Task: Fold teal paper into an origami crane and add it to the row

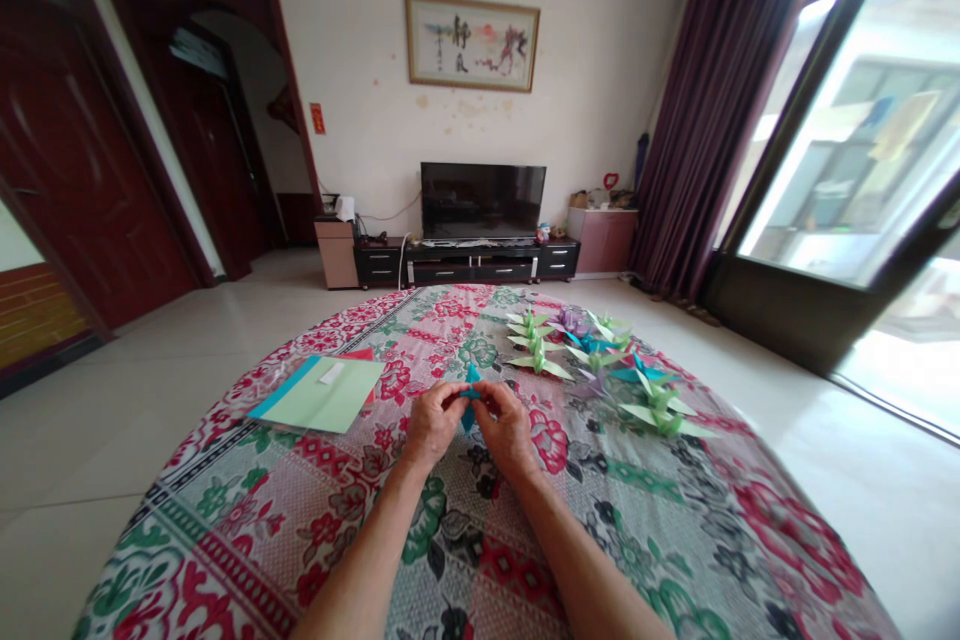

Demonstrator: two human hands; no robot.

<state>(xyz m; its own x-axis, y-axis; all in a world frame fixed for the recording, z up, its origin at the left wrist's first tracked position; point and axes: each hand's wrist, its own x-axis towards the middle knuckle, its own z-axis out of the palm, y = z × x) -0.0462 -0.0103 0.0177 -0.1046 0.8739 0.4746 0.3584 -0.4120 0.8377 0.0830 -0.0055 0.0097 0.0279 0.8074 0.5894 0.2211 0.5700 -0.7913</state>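
Both my hands meet over the middle of a round table covered with a flowered cloth (247, 520). My left hand (433, 418) and my right hand (505, 423) each pinch one side of a small folded piece of blue paper (470, 395), which stands up between the fingertips. A stack of coloured paper sheets (322, 394), green on top with blue and red edges showing, lies to the left of my left hand. Several finished folded paper cranes (600, 360) in green, blue and purple lie on the cloth to the right of and beyond my right hand.
Beyond the table a dark television (482, 200) stands on a low black cabinet (480, 265) against the far wall. Dark wooden doors (90, 190) are at the left, a large window with purple curtains (712, 110) at the right. The floor is pale tile.
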